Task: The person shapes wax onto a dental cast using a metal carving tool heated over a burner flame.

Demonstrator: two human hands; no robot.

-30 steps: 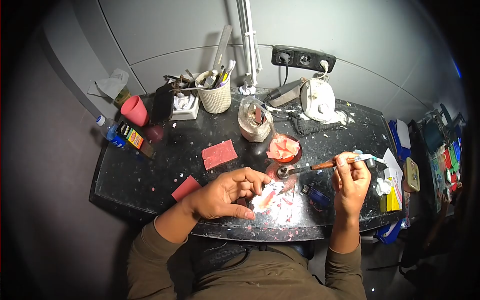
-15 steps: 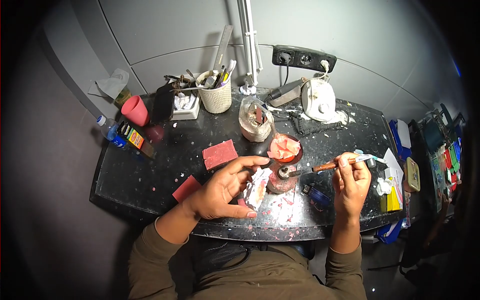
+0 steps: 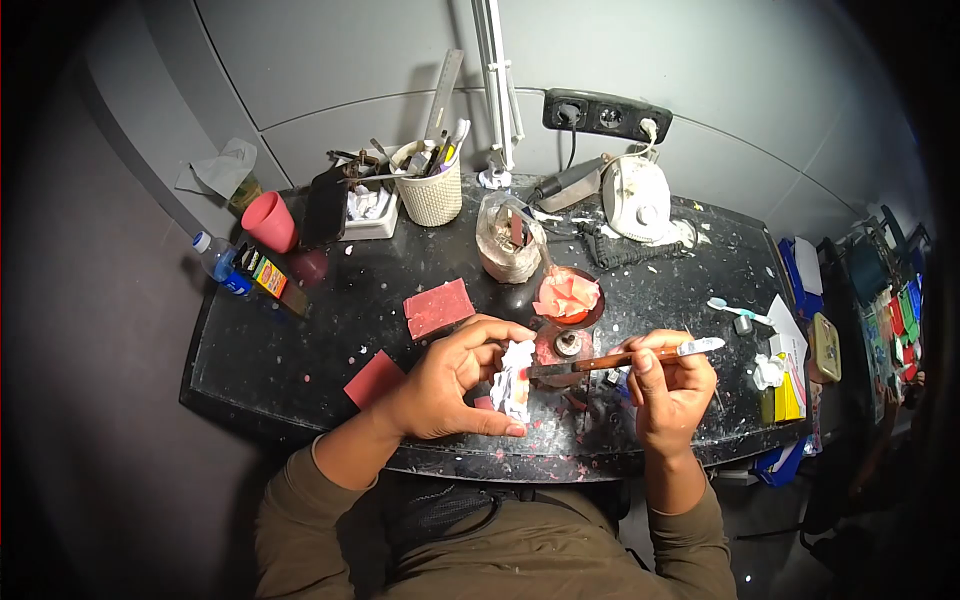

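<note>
My left hand [image 3: 450, 385] is closed around a white plaster dental cast [image 3: 510, 385], gripped between thumb and fingers, with a reddish patch on its right side. My right hand [image 3: 668, 395] pinches a wax knife [image 3: 620, 360] by its wooden handle, and the dark blade reaches left to the cast's reddish patch. Under the blade stands a spirit burner [image 3: 566, 345] with a round metal top; whether it is lit I cannot make out. Just behind, a small pan [image 3: 590, 312] holds pink wax pieces [image 3: 568, 294]. Pink wax sheets [image 3: 440, 308] lie beyond my left hand.
A plastic-wrapped jar [image 3: 508, 245] stands behind the pan. Farther back are a tool cup [image 3: 432, 195], a lamp stand [image 3: 497, 100] and a white control unit [image 3: 640, 205]. To the right lie a toothbrush [image 3: 740, 312] and a yellow box [image 3: 788, 400]; a pink cup [image 3: 270, 222] stands left.
My right hand has moved down and left, bringing the knife blade from the burner top to the cast. My left hand stays nearly in place, with the cast turned slightly.
</note>
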